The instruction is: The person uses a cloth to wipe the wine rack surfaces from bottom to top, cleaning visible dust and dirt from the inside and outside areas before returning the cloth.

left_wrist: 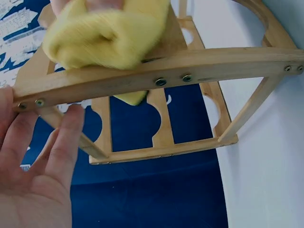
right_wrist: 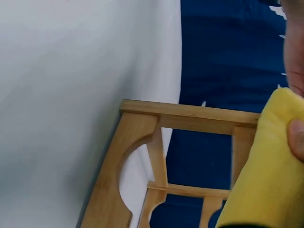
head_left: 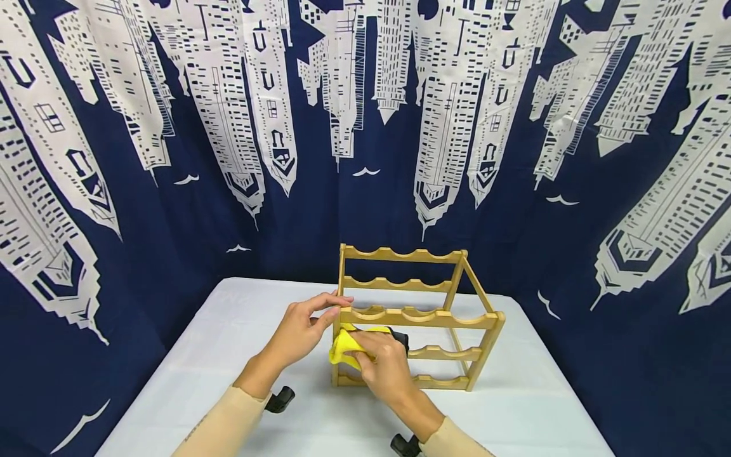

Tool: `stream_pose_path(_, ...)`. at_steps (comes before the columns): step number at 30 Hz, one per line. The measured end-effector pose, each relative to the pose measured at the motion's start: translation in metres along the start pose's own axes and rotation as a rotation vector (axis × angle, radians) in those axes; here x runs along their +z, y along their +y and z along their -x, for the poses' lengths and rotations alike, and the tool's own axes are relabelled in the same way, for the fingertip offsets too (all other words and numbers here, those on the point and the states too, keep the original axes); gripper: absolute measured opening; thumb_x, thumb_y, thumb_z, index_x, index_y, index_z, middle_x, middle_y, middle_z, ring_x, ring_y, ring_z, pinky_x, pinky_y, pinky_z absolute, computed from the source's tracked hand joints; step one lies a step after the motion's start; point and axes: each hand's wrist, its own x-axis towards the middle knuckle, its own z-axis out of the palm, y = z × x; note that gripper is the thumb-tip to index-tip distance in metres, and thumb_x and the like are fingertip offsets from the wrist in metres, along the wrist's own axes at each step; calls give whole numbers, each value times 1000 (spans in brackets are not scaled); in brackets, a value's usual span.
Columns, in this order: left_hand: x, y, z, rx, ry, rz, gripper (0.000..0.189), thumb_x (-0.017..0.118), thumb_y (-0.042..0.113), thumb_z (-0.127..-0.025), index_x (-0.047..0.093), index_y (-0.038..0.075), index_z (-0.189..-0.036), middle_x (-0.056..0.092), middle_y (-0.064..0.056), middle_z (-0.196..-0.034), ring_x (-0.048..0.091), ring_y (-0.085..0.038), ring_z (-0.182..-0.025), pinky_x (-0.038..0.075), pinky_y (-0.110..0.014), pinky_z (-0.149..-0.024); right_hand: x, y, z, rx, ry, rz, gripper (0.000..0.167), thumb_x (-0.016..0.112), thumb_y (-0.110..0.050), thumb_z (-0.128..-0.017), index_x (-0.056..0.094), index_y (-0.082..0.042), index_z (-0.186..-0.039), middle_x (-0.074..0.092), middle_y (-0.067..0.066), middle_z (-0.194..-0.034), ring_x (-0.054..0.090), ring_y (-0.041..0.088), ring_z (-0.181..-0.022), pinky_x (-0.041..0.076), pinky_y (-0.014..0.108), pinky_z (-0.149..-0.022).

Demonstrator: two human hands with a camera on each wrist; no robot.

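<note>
A wooden wine rack (head_left: 419, 317) with scalloped bars stands upright on the white table. My left hand (head_left: 298, 333) holds its upper left front corner, fingers over the top and thumb beside the post; in the left wrist view the left hand (left_wrist: 40, 161) is at the post's end. My right hand (head_left: 388, 368) grips a yellow cloth (head_left: 344, 346) against the left front post, below the top bar. Up close, the yellow cloth (left_wrist: 104, 35) wraps over the wooden post (left_wrist: 209, 64). In the right wrist view, the cloth (right_wrist: 266, 175) hides part of the rack (right_wrist: 199, 116).
The white table (head_left: 274, 425) extends around the rack. Behind it hangs a navy curtain (head_left: 308, 235) printed with white buildings and birds. Black devices (head_left: 281, 400) are worn at both wrists.
</note>
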Motion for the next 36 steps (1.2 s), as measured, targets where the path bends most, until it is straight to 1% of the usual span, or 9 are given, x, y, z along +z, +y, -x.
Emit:
stream_pose_path(5, -5, 0, -1, 18, 0, -18, 25, 68, 24, -120, 85, 24, -138, 81, 3, -152, 72, -32, -151, 67, -58, -116, -20, -5, -1, -50, 83, -62, 48, 99, 11, -78, 90, -4, -122, 91, 10, -119, 89, 30, -106, 71, 44, -94)
stream_pose_path(12, -8, -1, -2, -70, 61, 27, 14, 80, 22, -112, 85, 22, -126, 84, -2, -146, 83, -30, -132, 70, -22, -91, -58, -15, -25, -189, 263, -79, 49, 94, 17, -76, 89, -1, -122, 91, 16, -114, 88, 36, -99, 67, 37, -97)
stream_pose_path(16, -9, -1, -4, -75, 81, 44, 8, 84, 22, -109, 85, 20, -117, 86, -1, -141, 85, -29, -127, 70, -24, -90, -72, -18, -46, -265, 398, -53, 44, 89, 18, -79, 88, 3, -120, 90, 21, -115, 87, 40, -98, 67, 37, -96)
stream_pose_path(19, -8, -2, -5, -78, 79, 48, 4, 83, 23, -111, 85, 21, -112, 86, 0, -140, 85, -27, -126, 70, -26, -91, -77, -18, -60, -273, 430, 25, 42, 91, 14, -82, 88, 1, -122, 90, 19, -117, 86, 39, -100, 66, 39, -92)
stream_pose_path(22, -9, -2, -5, -85, 82, 50, 5, 81, 22, -112, 84, 21, -108, 86, -1, -140, 86, -28, -125, 70, -26, -92, -74, -17, -71, -220, 341, 112, 45, 97, 5, -84, 89, -6, -127, 90, 12, -122, 86, 35, -108, 66, 45, -94)
stream_pose_path(25, -9, -1, -4, -94, 90, 37, 7, 81, 20, -112, 83, 22, -106, 86, -1, -141, 86, -28, -122, 69, -26, -92, -66, -17, -76, -137, 148, 179, 48, 101, -9, -84, 89, -13, -131, 91, 4, -125, 85, 30, -118, 66, 49, -101)
stream_pose_path(29, -9, 1, -4, -112, 90, 18, 7, 80, 20, -113, 82, 22, -106, 85, -2, -142, 86, -28, -120, 68, -25, -93, -53, -18, -75, -46, -86, 256, 49, 98, -28, -89, 87, -17, -135, 91, 0, -124, 84, 26, -116, 66, 49, -108)
stream_pose_path(31, -8, 1, -3, -114, 83, 10, 7, 79, 20, -113, 82, 21, -107, 85, -3, -142, 86, -28, -120, 68, -25, -94, -48, -18, -73, -23, -132, 285, 48, 95, -34, -93, 87, -17, -136, 91, 0, -122, 84, 25, -111, 66, 48, -108)
stream_pose_path(36, -6, 1, -2, -107, 88, 0, 7, 78, 20, -114, 81, 22, -108, 85, -1, -142, 86, -28, -122, 68, -25, -95, -46, -15, -70, -26, -133, 313, 47, 96, -39, -92, 88, -17, -132, 92, 0, -115, 84, 26, -104, 67, 47, -103)
